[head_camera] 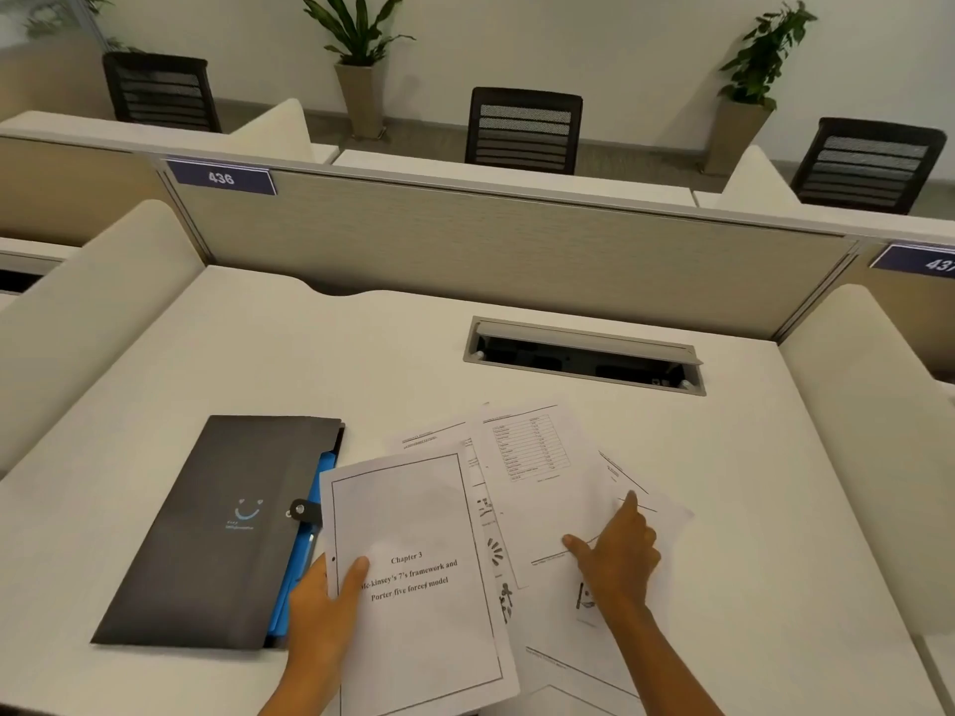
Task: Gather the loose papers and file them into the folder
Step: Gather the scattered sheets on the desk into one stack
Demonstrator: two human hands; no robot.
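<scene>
A dark grey folder (217, 529) with a smiley print and a snap strap lies shut on the desk at the left, blue dividers showing at its right edge. Several loose printed papers (537, 472) are spread over the desk to its right. My left hand (325, 607) grips the left edge of the "Chapter 3" sheet (413, 576), thumb on top, lifting it slightly over the others. My right hand (615, 550) rests on the spread papers, index finger and thumb stretched out, pressing on a sheet.
A recessed cable box (584, 356) with its lid up sits in the white desk (258, 354) behind the papers. A partition panel (491, 240) closes the back, with padded side walls left and right. Chairs and plants stand beyond.
</scene>
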